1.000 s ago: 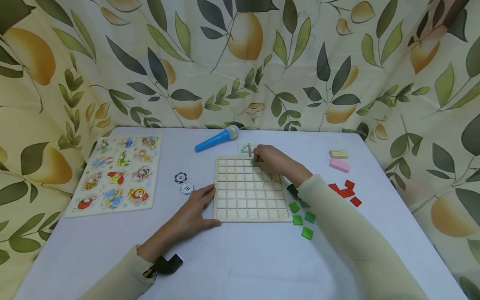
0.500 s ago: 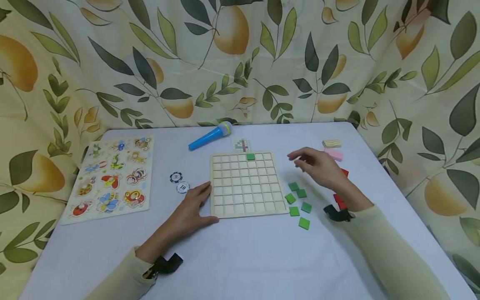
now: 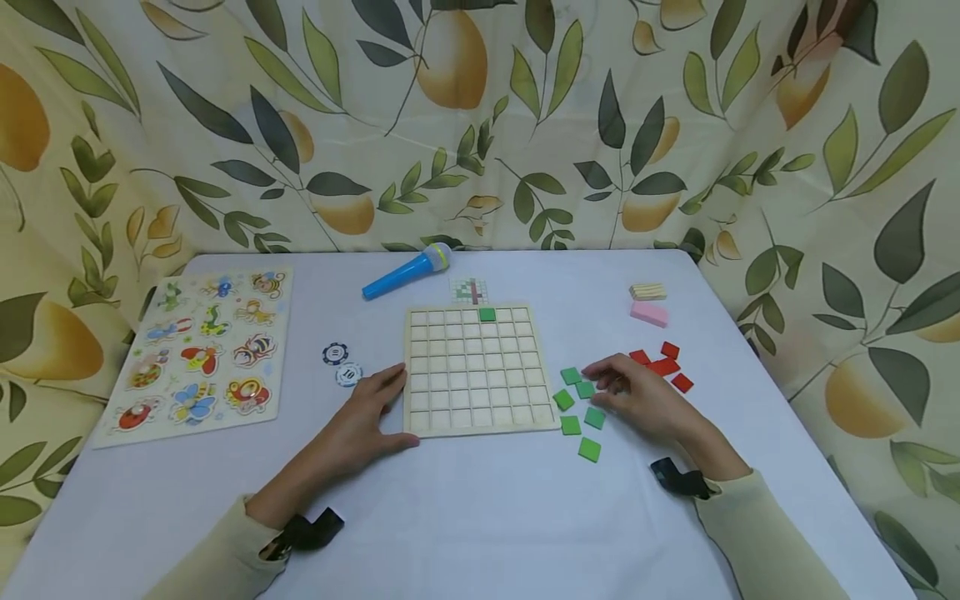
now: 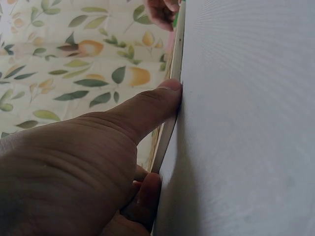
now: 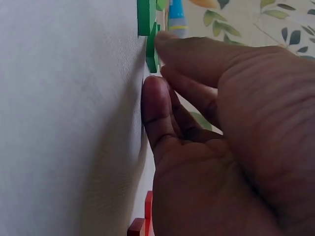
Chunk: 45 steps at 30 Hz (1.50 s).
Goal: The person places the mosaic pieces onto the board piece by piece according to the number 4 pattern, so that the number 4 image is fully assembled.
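A wooden grid board (image 3: 472, 375) lies on the table with one green square tile (image 3: 487, 314) set in its top row. My left hand (image 3: 360, 417) rests against the board's left side, its fingers along the edge and the thumb at the near left corner. In the left wrist view the thumb (image 4: 152, 105) touches the board's rim. My right hand (image 3: 637, 396) is low over the table at the right, fingertips right at a loose green tile (image 3: 585, 389). Its fingers are loosely bent, and the right wrist view shows nothing between them. Several other green tiles (image 3: 589, 450) lie around there.
Several red tiles (image 3: 664, 367) lie beyond the right hand, with a pink block (image 3: 648, 313) and pale sticks (image 3: 648, 292) behind them. A small pattern card (image 3: 468, 291) and a blue toy microphone (image 3: 406, 272) are behind the board. Poker chips (image 3: 348, 374) and an insect puzzle board (image 3: 198, 358) lie left.
My right hand let go of the green tile in the board's top row and moved right, then down to the loose green tiles. The left hand stays at the board's edge.
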{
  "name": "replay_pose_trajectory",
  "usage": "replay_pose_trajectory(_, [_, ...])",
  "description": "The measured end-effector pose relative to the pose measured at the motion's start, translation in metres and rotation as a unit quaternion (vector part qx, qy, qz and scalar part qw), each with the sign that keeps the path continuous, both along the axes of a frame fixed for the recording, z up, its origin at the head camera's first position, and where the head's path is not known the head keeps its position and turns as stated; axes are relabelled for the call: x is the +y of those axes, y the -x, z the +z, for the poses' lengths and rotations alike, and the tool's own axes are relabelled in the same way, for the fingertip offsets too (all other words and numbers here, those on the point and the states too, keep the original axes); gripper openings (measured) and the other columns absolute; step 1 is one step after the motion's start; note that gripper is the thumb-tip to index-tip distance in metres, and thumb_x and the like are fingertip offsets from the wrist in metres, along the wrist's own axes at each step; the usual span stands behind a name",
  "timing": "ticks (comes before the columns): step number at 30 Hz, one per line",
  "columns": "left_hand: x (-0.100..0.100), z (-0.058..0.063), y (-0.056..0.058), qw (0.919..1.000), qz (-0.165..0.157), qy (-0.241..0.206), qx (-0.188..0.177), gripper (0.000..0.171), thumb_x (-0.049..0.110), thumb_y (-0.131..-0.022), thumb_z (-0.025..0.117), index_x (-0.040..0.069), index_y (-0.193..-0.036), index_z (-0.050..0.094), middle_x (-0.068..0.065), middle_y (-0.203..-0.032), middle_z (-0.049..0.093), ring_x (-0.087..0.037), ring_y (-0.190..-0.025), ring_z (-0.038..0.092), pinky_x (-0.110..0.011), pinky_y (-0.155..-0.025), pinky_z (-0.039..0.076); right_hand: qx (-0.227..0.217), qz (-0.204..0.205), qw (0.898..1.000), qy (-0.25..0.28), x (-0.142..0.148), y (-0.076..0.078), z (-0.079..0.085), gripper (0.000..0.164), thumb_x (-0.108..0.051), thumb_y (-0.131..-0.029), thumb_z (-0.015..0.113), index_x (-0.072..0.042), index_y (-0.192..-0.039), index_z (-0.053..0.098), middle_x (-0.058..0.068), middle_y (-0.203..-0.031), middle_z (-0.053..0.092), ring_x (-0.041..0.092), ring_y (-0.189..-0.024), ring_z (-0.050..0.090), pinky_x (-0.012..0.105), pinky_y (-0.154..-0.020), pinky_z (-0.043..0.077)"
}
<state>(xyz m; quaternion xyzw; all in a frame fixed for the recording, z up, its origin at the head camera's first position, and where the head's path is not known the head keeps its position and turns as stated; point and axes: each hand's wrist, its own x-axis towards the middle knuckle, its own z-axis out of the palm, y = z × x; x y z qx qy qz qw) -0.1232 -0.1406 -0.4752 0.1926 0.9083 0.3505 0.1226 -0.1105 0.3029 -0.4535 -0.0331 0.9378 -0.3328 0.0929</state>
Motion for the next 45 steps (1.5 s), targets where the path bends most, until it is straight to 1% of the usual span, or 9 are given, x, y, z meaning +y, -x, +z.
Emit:
replay_pose_trajectory(6, [-0.002, -0.003, -0.001, 0.9999, 0.015, 0.005, 0.000, 0.108, 0.026, -0.081, 0.095, 0.009, -0.167, 0.033, -0.010, -0.177, 0.027, -0.032, -0.145, 0.049, -0.038, -0.105, 0.060, 0.022, 0.020, 1.000, -0.009, -0.002, 0.002, -0.007, 0.033, -0.012, -0.095, 0.080, -0.020, -0.126, 0.069, 0.002, -0.118, 0.066, 0.020, -0.104, 0.059, 0.016, -0.086, 0.051])
replay_pose_trajectory(12, [-0.007, -0.005, -0.003, 0.9998, 0.019, 0.001, -0.004, 0.107, 0.026, -0.082, 0.094, 0.010, -0.168, 0.031, -0.010, -0.178, 0.025, -0.032, -0.147, 0.047, -0.038, -0.106, 0.059, 0.035, 0.026, 0.999, -0.020, -0.005, 0.006, -0.007, 0.031, -0.012, -0.095, 0.081, -0.018, -0.123, 0.069, 0.001, -0.115, 0.068, 0.020, -0.100, 0.060, 0.017, -0.083, 0.052])
replay_pose_trajectory(17, [-0.008, -0.004, -0.003, 0.9998, 0.021, 0.003, -0.006, 0.107, 0.028, -0.083, 0.094, 0.010, -0.168, 0.031, -0.009, -0.178, 0.025, -0.029, -0.141, 0.052, -0.036, -0.105, 0.059, 0.049, 0.022, 0.998, -0.031, -0.010, 0.007, 0.002, 0.031, -0.016, -0.094, 0.082, -0.018, -0.122, 0.069, 0.001, -0.112, 0.071, 0.017, -0.096, 0.062, 0.016, -0.081, 0.053])
replay_pose_trajectory(21, [-0.008, -0.003, -0.001, 0.9998, 0.021, 0.007, -0.002, 0.107, 0.028, -0.083, 0.094, 0.010, -0.167, 0.032, -0.009, -0.178, 0.026, -0.028, -0.141, 0.052, -0.035, -0.105, 0.059, 0.082, 0.060, 0.994, -0.041, -0.020, 0.013, 0.018, 0.028, -0.011, -0.093, 0.083, -0.016, -0.118, 0.071, 0.000, -0.111, 0.072, 0.015, -0.095, 0.065, 0.023, -0.084, 0.059])
replay_pose_trajectory(25, [-0.009, -0.003, 0.000, 0.9998, 0.018, 0.008, 0.001, 0.107, 0.027, -0.082, 0.094, 0.009, -0.167, 0.032, -0.011, -0.177, 0.026, -0.031, -0.147, 0.048, -0.036, -0.106, 0.059, 0.094, 0.114, 0.988, -0.053, -0.045, 0.034, 0.038, 0.022, -0.010, -0.093, 0.083, -0.015, -0.113, 0.073, 0.001, -0.110, 0.071, 0.015, -0.096, 0.065, 0.038, -0.088, 0.062])
replay_pose_trajectory(28, [-0.009, -0.003, 0.000, 0.9998, 0.018, 0.007, -0.001, 0.106, 0.026, -0.082, 0.094, 0.008, -0.167, 0.033, -0.011, -0.177, 0.027, -0.031, -0.147, 0.047, -0.036, -0.106, 0.059, 0.083, 0.153, 0.983, -0.064, -0.073, 0.061, 0.046, 0.016, -0.013, -0.095, 0.081, -0.016, -0.110, 0.074, 0.001, -0.107, 0.069, 0.015, -0.094, 0.062, 0.038, -0.085, 0.060])
replay_pose_trajectory(35, [-0.004, -0.002, 0.000, 0.9998, 0.010, -0.007, -0.013, 0.105, 0.026, -0.082, 0.094, 0.009, -0.167, 0.034, -0.009, -0.177, 0.028, -0.031, -0.151, 0.044, -0.036, -0.108, 0.058, 0.078, 0.248, 0.962, -0.087, -0.132, 0.115, 0.039, 0.007, -0.014, -0.099, 0.077, -0.009, -0.105, 0.075, 0.005, -0.103, 0.067, 0.015, -0.090, 0.061, 0.031, -0.081, 0.056])
replay_pose_trajectory(40, [0.001, -0.002, 0.000, 0.9999, 0.011, -0.004, -0.011, 0.105, 0.027, -0.082, 0.094, 0.011, -0.167, 0.034, -0.007, -0.177, 0.028, -0.028, -0.149, 0.045, -0.036, -0.108, 0.058, 0.083, 0.267, 0.954, -0.106, -0.147, 0.136, 0.028, 0.005, -0.014, -0.099, 0.077, -0.010, -0.100, 0.074, 0.005, -0.098, 0.065, 0.016, -0.086, 0.055, 0.030, -0.076, 0.050])
replay_pose_trajectory(45, [0.002, 0.000, 0.001, 0.9998, 0.019, -0.005, -0.003, 0.105, 0.025, -0.081, 0.095, 0.011, -0.166, 0.035, -0.006, -0.176, 0.030, -0.026, -0.145, 0.048, -0.034, -0.107, 0.059, 0.099, 0.280, 0.949, -0.109, -0.151, 0.145, 0.026, 0.005, -0.009, -0.099, 0.075, -0.011, -0.099, 0.070, 0.006, -0.097, 0.062, 0.017, -0.084, 0.054, 0.031, -0.074, 0.048])
